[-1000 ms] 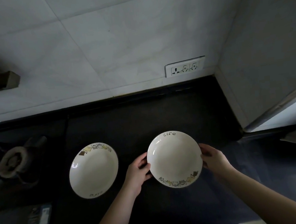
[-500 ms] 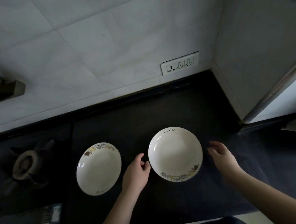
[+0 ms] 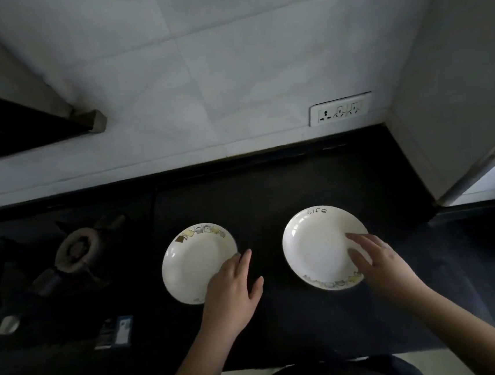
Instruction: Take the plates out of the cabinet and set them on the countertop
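1. The black countertop (image 3: 270, 191) is seen bearing both plates flat, well apart from each other. By the look of it the setting-down is done for these two. The cabinet is not shown, so whether more plates are left inside cannot be told.
2. The right plate (image 3: 315, 241), lettered "life" at its 12 o'clock rim, lies at 3 o'clock of the left plate (image 3: 192, 259), whose printed band is at its 12 o'clock.
3. The left hand (image 3: 231, 285) is spread with relaxed fingers over the left plate's 4 o'clock rim; nothing is gripped.
4. The right hand (image 3: 380, 262) is laid with straight fingers across the right plate's 4 o'clock part; nothing is held, and actual contact cannot be told.
5. Against the frame half a second earlier, both hands are found shifted: the left one was at the right plate's 9 o'clock edge, the right one clear of that plate at 3 o'clock. The plates are unmoved.
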